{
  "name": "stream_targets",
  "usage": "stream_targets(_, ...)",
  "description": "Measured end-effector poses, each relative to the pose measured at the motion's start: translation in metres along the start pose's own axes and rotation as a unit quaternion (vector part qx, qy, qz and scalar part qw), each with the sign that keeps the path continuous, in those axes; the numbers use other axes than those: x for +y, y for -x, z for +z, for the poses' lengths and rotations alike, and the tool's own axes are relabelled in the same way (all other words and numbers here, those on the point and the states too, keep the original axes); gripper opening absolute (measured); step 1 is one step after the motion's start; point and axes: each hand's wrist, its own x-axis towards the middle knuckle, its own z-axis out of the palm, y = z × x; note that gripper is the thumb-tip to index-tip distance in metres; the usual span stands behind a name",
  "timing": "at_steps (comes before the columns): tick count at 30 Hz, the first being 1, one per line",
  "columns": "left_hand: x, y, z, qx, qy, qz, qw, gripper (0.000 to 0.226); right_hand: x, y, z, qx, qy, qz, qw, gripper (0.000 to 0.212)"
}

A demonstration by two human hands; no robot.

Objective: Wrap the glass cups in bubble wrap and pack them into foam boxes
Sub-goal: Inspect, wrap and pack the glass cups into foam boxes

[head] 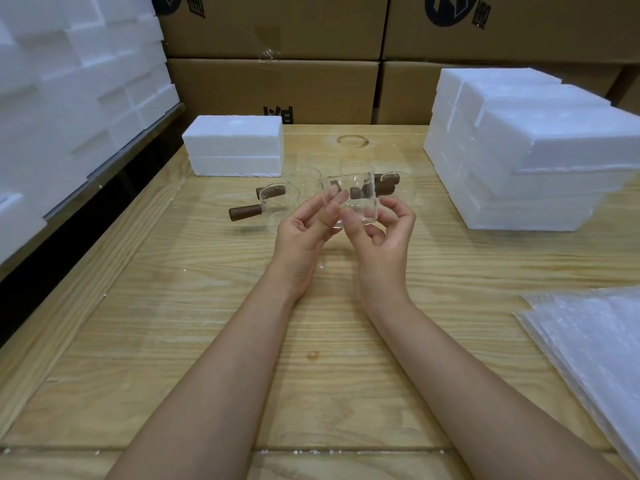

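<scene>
**A:** Where's the cup that's being worked on?

**B:** The glass cup [356, 199] is held up over the bench [207, 341] between both hands. The left hand [304, 230] pinches its left wall with finger and thumb. The right hand [384, 237] has its fingers curled round the other side and underneath. The glass is bare, with no wrap on it.

**A:** So wrapping hasn't begun?

**B:** Not for this one, I'd judge. The bubble wrap [588, 341] lies in a flat pile at the bench's right edge, well apart from the hands. No sheet is spread beneath the cup.

**A:** And the rest?

**B:** The other cups [277, 202] sit on the bench just behind the held one, with dark wooden handles [242, 212]. They look unwrapped. The clear glass overlaps, so I can't count them surely.

**A:** Are any boxes filled?

**B:** I can't tell. A foam box [235, 147] sits closed at the back left of the bench. A stack of foam boxes [536, 150] stands closed at the right. What they hold is hidden.

**A:** What's your reading?

**B:** It's early for this cup. It needs a sheet, then wrapping, then a box, and the cups behind wait for the same.
</scene>
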Motion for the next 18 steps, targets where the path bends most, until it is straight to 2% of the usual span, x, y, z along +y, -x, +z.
stream_targets(3,0.0004,-0.0010,0.0019,0.003,-0.014,0.007,1.000,0.083,0.0008,-0.0002,0.0007,-0.005,-0.009,0.000,1.000,0.041)
stream_targets(5,0.0002,-0.0017,0.0026,0.001,-0.011,0.006,1.000,0.093,0.0009,-0.0001,0.0025,-0.001,-0.014,0.007,1.000,0.036)
stream_targets(10,0.0014,0.0008,0.0047,-0.020,-0.015,-0.011,1.000,0.100,-0.0055,-0.0021,0.0023,-0.002,-0.071,0.039,0.997,0.043)
stream_targets(12,0.0016,0.0009,0.0048,-0.027,-0.021,-0.020,0.999,0.101,-0.0061,-0.0048,0.0016,-0.003,-0.109,0.053,0.993,0.036)
stream_targets(15,0.0011,0.0010,0.0048,-0.051,-0.018,-0.039,0.998,0.091,-0.0040,-0.0062,0.0031,-0.004,-0.155,0.092,0.984,0.012)
stream_targets(18,0.0012,0.0015,0.0051,-0.060,-0.019,-0.040,0.997,0.092,-0.0017,-0.0073,0.0026,-0.013,-0.168,0.106,0.980,0.012)
